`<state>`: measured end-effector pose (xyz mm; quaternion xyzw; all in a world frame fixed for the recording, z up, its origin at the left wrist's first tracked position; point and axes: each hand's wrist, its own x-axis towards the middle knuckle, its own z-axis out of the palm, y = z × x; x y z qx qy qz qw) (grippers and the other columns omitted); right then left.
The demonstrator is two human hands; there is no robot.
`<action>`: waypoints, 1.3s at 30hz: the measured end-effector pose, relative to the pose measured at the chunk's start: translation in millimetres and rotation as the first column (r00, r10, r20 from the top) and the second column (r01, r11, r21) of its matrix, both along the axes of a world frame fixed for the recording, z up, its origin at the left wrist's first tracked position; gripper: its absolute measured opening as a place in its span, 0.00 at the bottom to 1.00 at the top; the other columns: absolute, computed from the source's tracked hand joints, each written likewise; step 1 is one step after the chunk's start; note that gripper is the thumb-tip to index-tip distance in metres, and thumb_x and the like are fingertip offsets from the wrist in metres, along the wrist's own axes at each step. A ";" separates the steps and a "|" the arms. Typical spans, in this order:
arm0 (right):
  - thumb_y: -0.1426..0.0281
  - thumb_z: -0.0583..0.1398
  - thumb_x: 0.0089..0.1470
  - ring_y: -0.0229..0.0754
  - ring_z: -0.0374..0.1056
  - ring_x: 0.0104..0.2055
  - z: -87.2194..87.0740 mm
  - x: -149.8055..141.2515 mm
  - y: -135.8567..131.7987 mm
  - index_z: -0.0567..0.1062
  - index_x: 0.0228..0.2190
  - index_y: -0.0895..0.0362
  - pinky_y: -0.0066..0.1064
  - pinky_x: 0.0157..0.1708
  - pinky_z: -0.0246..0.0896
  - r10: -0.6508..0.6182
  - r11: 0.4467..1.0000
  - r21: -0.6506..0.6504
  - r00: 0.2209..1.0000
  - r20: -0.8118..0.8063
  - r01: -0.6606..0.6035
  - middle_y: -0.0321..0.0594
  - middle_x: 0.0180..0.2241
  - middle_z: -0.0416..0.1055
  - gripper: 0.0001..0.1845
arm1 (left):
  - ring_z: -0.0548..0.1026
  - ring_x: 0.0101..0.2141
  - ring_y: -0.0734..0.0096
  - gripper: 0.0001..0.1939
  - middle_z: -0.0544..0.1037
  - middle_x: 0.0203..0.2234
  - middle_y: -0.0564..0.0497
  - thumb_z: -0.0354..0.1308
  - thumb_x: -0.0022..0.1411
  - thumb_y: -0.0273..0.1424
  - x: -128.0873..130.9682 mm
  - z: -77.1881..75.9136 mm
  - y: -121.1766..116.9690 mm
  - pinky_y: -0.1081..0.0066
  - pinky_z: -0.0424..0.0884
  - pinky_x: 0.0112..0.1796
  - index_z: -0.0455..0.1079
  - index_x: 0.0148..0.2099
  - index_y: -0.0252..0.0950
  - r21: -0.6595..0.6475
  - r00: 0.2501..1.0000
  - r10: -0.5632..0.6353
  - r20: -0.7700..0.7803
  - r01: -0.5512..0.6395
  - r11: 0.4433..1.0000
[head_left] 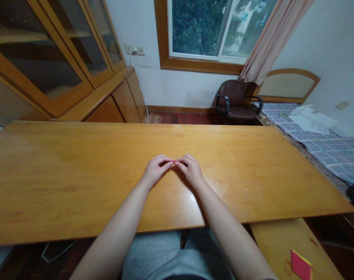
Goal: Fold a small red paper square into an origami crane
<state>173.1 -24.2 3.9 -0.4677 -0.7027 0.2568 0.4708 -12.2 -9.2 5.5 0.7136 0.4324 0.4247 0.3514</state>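
Over the middle of the wooden table, both of my hands meet fingertip to fingertip. A tiny red piece shows between them, too small and too covered to tell its kind. My left hand pinches it from the left with thumb and forefinger. From the other side, my right hand pinches at the same spot, its fingers also closed. Most of whatever is held is hidden by the fingertips. Small whitish specks lie on the tabletop to the right of my right hand.
A lower wooden surface at the bottom right carries a red and yellow folded piece. Beyond the table stand a brown armchair and a glass-fronted cabinet. A bed with a checked cover is at the right.
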 end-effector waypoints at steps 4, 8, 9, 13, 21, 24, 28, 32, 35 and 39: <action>0.68 0.63 0.57 0.39 0.67 0.33 0.8 -0.3 -0.4 0.79 0.30 0.55 0.30 0.35 0.62 -0.001 1.000 -0.004 1.000 -0.002 0.001 0.39 0.29 0.71 0.06 | 0.75 0.33 0.68 0.09 0.78 0.31 0.49 0.61 0.59 0.36 -0.8 -1.3 1.4 0.70 0.70 0.36 0.78 0.36 0.37 -0.042 1.000 0.011 0.014 -0.010 0.999; 0.68 0.63 0.57 0.39 0.67 0.32 1.5 -1.8 -1.3 0.79 0.32 0.56 0.29 0.35 0.62 0.017 0.999 -0.037 1.000 -0.024 -0.018 0.39 0.31 0.71 0.05 | 0.75 0.31 0.69 0.09 0.77 0.30 0.49 0.62 0.58 0.37 -0.9 -1.6 2.3 0.71 0.70 0.34 0.77 0.35 0.36 -0.090 0.993 0.082 0.084 -0.074 0.993; 0.68 0.63 0.56 0.38 0.67 0.32 1.2 -2.3 -1.5 0.79 0.32 0.56 0.29 0.34 0.62 0.025 0.998 -0.049 0.999 -0.028 -0.026 0.39 0.31 0.71 0.05 | 0.75 0.31 0.69 0.10 0.76 0.30 0.50 0.62 0.58 0.37 -1.1 -1.8 2.6 0.71 0.70 0.34 0.76 0.35 0.36 -0.107 0.989 0.102 0.111 -0.090 0.990; 0.70 0.64 0.55 0.37 0.67 0.32 -1.5 -3.1 -1.0 0.79 0.32 0.56 0.28 0.35 0.61 0.058 0.996 -0.066 0.998 -0.001 -0.058 0.37 0.30 0.71 0.03 | 0.75 0.30 0.70 0.11 0.76 0.31 0.50 0.62 0.57 0.39 -1.5 -3.0 4.0 0.71 0.70 0.34 0.75 0.36 0.35 -0.174 0.974 0.131 0.186 -0.099 0.980; 0.69 0.61 0.58 0.38 0.67 0.34 -3.0 -0.3 -0.4 0.78 0.32 0.56 0.29 0.37 0.61 0.057 0.994 -0.090 0.998 -0.014 -0.058 0.38 0.31 0.71 0.05 | 0.75 0.36 0.66 0.12 0.78 0.34 0.48 0.63 0.56 0.39 0.4 1.6 4.3 0.68 0.71 0.41 0.75 0.36 0.35 -0.167 0.972 0.121 0.200 -0.087 0.982; 0.68 0.61 0.59 0.39 0.67 0.35 -3.2 0.2 -0.6 0.78 0.32 0.56 0.29 0.37 0.61 0.065 0.991 -0.114 0.998 -0.009 -0.066 0.38 0.31 0.70 0.07 | 0.76 0.36 0.65 0.14 0.79 0.34 0.47 0.64 0.55 0.41 0.8 1.2 4.0 0.66 0.72 0.42 0.76 0.38 0.35 -0.218 0.970 0.122 0.211 -0.075 0.973; 0.66 0.61 0.59 0.38 0.67 0.35 -4.4 0.3 0.2 0.78 0.32 0.56 0.29 0.37 0.61 0.058 0.991 -0.121 0.998 -0.016 -0.060 0.38 0.30 0.70 0.08 | 0.76 0.33 0.67 0.16 0.79 0.31 0.48 0.66 0.52 0.41 1.1 -1.1 4.4 0.67 0.72 0.39 0.75 0.37 0.34 -0.288 0.959 0.146 0.242 -0.072 0.955; 0.66 0.60 0.60 0.38 0.67 0.34 -2.6 0.4 0.3 0.78 0.32 0.57 0.28 0.37 0.61 0.063 0.991 -0.112 0.997 -0.033 -0.066 0.37 0.29 0.70 0.09 | 0.74 0.31 0.70 0.16 0.77 0.28 0.50 0.67 0.51 0.40 1.3 -1.9 5.1 0.70 0.70 0.36 0.73 0.37 0.34 -0.312 0.935 0.167 0.314 -0.065 0.948; 0.67 0.59 0.61 0.37 0.67 0.33 0.9 0.9 -0.6 0.78 0.32 0.57 0.29 0.36 0.61 0.063 0.991 -0.112 0.997 -0.044 -0.067 0.37 0.29 0.70 0.10 | 0.74 0.30 0.72 0.17 0.76 0.27 0.52 0.67 0.51 0.39 0.7 -2.9 5.3 0.72 0.69 0.35 0.72 0.39 0.34 -0.310 0.919 0.175 0.353 -0.062 0.949; 0.66 0.59 0.61 0.37 0.67 0.33 1.7 1.4 -1.6 0.78 0.32 0.57 0.28 0.36 0.61 0.078 0.987 -0.133 0.995 -0.068 -0.087 0.37 0.29 0.70 0.10 | 0.73 0.30 0.73 0.16 0.76 0.28 0.52 0.66 0.52 0.38 -0.4 -5.3 5.4 0.73 0.69 0.34 0.72 0.41 0.34 -0.287 0.922 0.187 0.339 -0.088 0.954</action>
